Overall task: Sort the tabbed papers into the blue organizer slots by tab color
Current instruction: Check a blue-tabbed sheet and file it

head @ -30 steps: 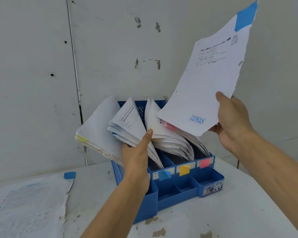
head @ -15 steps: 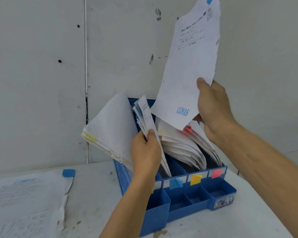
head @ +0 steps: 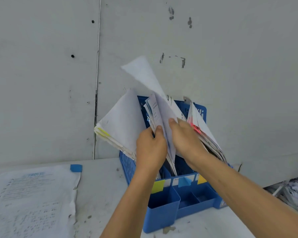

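Observation:
The blue organizer [head: 162, 208] stands on the table against the wall, its slots labelled with yellow [head: 157, 186], blue [head: 184, 182] and another yellow tab [head: 202, 179]. My left hand [head: 150, 148] grips a bundle of papers [head: 153, 110] in the blue-labelled slot, holding it leftward. My right hand [head: 184, 138] holds a white sheet [head: 148, 78] that slants down into that slot behind the bundle. A yellow-tabbed stack [head: 120, 124] leans left. A pink-tabbed stack [head: 201, 131] leans right.
A sheet with a blue tab [head: 33, 200] lies flat on the table at the left. A heap of papers [head: 294, 193] shows at the right edge. The grey wall [head: 230, 83] is right behind the organizer.
My right hand has brought the raised blue-tabbed sheet down from high up into the organizer beside my left hand. The camera has moved closer.

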